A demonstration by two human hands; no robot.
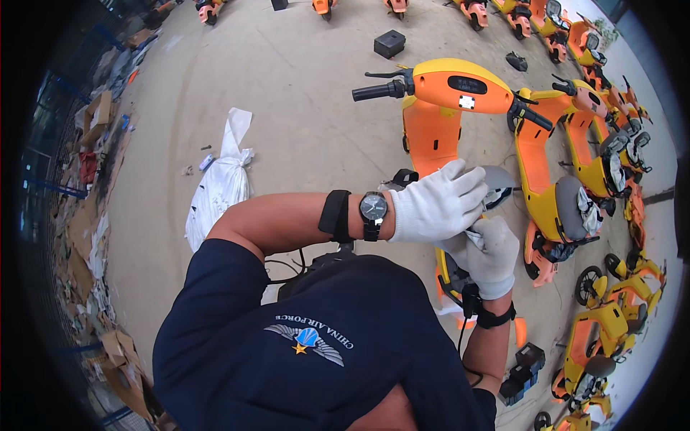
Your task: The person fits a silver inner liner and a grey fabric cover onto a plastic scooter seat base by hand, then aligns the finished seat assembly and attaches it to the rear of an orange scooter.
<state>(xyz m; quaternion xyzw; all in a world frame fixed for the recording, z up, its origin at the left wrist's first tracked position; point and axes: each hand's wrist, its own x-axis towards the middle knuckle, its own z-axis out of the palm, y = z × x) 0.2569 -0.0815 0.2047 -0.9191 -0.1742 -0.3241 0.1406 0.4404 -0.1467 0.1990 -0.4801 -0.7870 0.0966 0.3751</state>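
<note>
My left hand (pixel 440 202), in a white knit glove, reaches across to the right with its fingers stretched out flat. It lies above the grey seat (pixel 499 178) of an orange and yellow scooter (pixel 433 133). Just below it, my right hand (pixel 493 257), also gloved, is curled shut beside the left palm. A small greyish bit shows at its fingertips, too little to name. Both hands hide much of the scooter's middle. A black watch (pixel 373 208) and a black strap (pixel 335 216) circle my left wrist; another strap (pixel 496 316) is on my right.
The scooter's handlebar (pixel 379 92) stands ahead of my hands. A second scooter (pixel 557 205) is close on the right, with more beyond it. A white sack (pixel 219 188) lies on the floor to the left, a black box (pixel 389 44) ahead. Cardboard (pixel 96 118) litters the far left.
</note>
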